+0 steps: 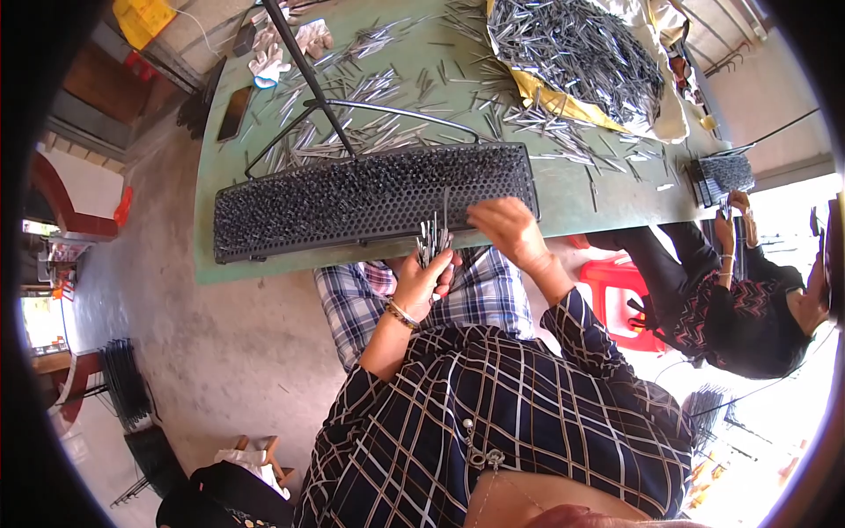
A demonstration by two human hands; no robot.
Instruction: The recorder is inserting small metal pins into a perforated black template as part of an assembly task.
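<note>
Left hand [421, 283] clutching slim metallic rods [432, 236] — right hand [510, 232], grip unclear, near perforated rack [383, 217]

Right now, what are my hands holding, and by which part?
Your left hand grips a bundle of thin metal strips by their lower part; whether your right hand holds anything cannot be told.

Perforated rack [370, 213] sits along the near edge of the table [607, 207], toward its left corner. Loose rods [370, 88] lie scattered behind it. Open sack [673, 123], full of rods, at far right. Phone-like slab [233, 114] by left edge, gloves [268, 63] behind it near far left corner. Second rack [704, 183] at near right corner, co-worker [748, 317] in front. Stool [603, 286] left of co-worker.
</note>
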